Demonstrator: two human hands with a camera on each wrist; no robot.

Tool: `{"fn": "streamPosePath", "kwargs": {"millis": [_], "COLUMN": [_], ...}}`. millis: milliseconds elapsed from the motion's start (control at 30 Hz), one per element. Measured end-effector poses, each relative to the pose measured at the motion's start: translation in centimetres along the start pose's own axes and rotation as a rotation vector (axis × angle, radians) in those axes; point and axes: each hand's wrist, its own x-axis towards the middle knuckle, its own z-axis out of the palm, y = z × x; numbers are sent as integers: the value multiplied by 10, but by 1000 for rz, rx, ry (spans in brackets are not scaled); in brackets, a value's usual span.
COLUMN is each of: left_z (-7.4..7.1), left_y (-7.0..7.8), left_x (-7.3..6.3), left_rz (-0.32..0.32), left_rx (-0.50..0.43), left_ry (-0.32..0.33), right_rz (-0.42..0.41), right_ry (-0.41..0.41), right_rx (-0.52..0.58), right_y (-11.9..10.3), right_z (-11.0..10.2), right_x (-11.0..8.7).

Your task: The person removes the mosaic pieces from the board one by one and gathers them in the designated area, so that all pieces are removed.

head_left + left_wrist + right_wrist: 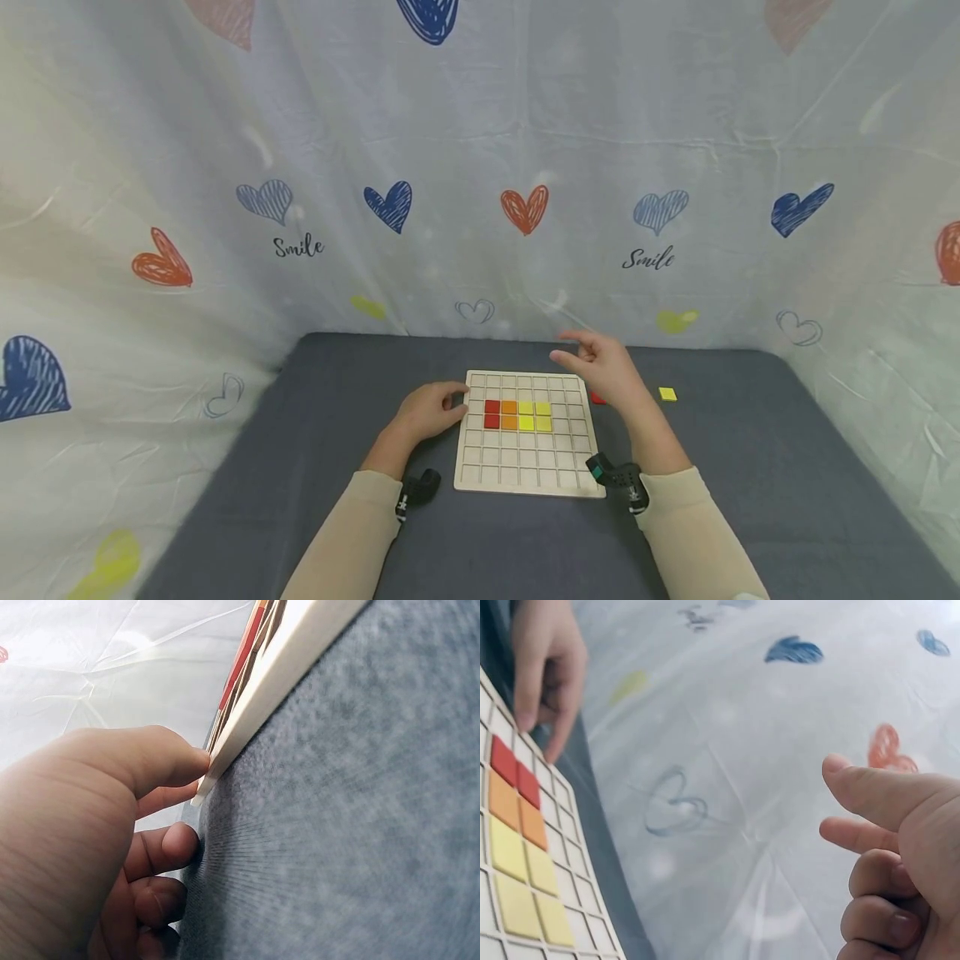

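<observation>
A square wooden grid board (498,477) lies flat on the dark cloth, with red tiles (492,414), orange tiles (509,415) and several yellow tiles (535,416) in two adjoining rows. My left hand (426,410) rests at the board's left edge, its thumb (176,761) and index finger touching the rim. Above the board's far right corner, my right hand (606,367) is raised, holding nothing. Its thumb (870,796) and index finger are stretched out apart, while the other fingers are curled in.
Partly hidden by the right hand, a loose red tile (597,398) lies just off the board's right edge. Farther right is a loose yellow tile (667,394). A white curtain (465,250) printed with hearts hangs behind the grey table cloth (360,367).
</observation>
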Motion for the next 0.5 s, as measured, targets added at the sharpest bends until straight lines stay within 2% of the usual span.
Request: {"fn": "streamPosePath", "kwargs": {"millis": [500], "left_z": [0], "left_y": [-1], "left_x": [0], "left_rz": [6], "left_rx": [9], "left_ry": [-5], "right_rz": [21], "right_ry": [-109], "right_rx": [-101], "right_y": [-6], "right_z": [54], "right_x": [0]}}
